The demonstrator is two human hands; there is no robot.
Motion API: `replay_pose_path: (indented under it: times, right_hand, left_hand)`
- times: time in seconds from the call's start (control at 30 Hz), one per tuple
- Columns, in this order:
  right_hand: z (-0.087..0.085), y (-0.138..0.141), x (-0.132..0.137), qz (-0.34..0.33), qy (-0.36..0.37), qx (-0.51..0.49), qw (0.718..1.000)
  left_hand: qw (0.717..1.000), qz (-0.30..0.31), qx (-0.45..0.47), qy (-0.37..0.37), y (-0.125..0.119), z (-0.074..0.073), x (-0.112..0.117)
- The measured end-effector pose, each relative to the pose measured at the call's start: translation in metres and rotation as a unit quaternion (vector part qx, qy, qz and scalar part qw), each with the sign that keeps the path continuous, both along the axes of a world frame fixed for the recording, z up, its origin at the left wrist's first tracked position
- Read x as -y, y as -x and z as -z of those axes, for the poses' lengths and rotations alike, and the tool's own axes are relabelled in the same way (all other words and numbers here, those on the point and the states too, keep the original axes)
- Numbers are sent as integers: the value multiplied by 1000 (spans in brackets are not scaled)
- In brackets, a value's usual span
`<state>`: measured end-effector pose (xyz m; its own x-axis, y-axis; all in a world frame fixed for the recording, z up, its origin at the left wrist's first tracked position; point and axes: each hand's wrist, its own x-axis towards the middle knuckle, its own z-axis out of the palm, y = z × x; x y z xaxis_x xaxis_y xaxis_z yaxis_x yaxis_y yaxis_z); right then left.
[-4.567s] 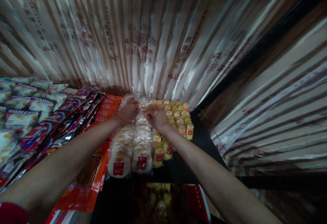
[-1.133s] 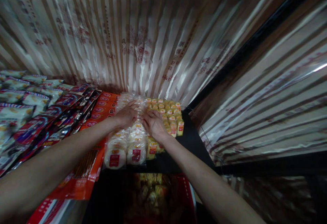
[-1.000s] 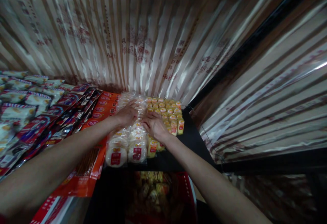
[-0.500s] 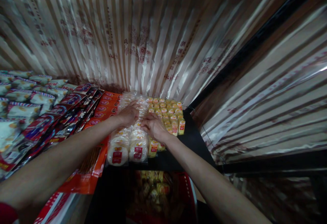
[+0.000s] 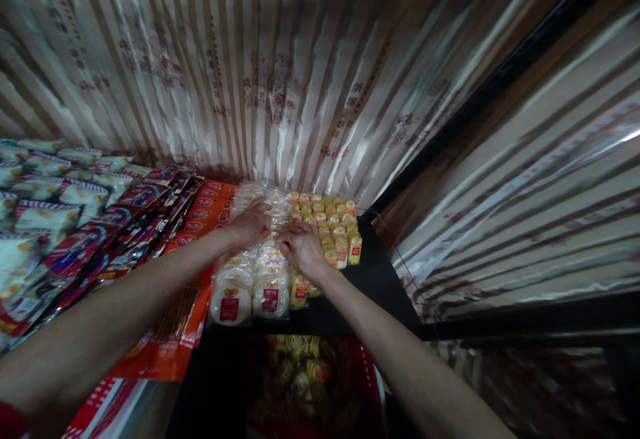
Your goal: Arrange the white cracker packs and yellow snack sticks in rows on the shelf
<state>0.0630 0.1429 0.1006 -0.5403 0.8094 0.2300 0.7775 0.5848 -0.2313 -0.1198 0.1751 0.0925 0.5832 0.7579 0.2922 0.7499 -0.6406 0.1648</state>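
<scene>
Two rows of clear-wrapped round white flatbreads (image 5: 271, 298) with red labels run away from me on a black shelf (image 5: 373, 285). My left hand (image 5: 251, 225) lies over the middle of these rows, its fingers stretched forward and touching the wrappers. Just right of it, my right hand (image 5: 303, 250) has bent fingers pinched at a flatbread packet in the right-hand row; the fingertips are partly hidden. Small yellow-wrapped cakes (image 5: 341, 250) stand in rows beside the right hand, and a few are covered by it.
Orange snack bags (image 5: 201, 215), dark red-and-blue packets (image 5: 120, 219) and white packets (image 5: 83, 193) lie to the left. Below is a red container (image 5: 373, 379) with yellow packets inside. A pleated printed plastic sheet (image 5: 280, 65) closes the back, with a black post (image 5: 480, 85) at right.
My left hand has drawn slightly back, its fingers a little more bent. My right hand stays almost in place over the packets. The rows look unchanged.
</scene>
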Motion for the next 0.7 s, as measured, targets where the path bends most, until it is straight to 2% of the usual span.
replay_pose_path:
  times: [0.17,0.33,0.57,0.7]
  right_hand:
    - [-3,2,4,21,-4,18,1000]
    - [-1,3,4,25,-12,3,1000]
    - [-2,4,4,32,-37,14,999]
    - [-11,1,14,-22,-80,19,996]
  left_hand:
    - [1000,-22,15,16,1,-12,11]
    - [997,7,-38,73,1,-21,21]
    - [997,22,-54,58,-4,-19,21]
    - [996,31,-65,47,-5,-19,20]
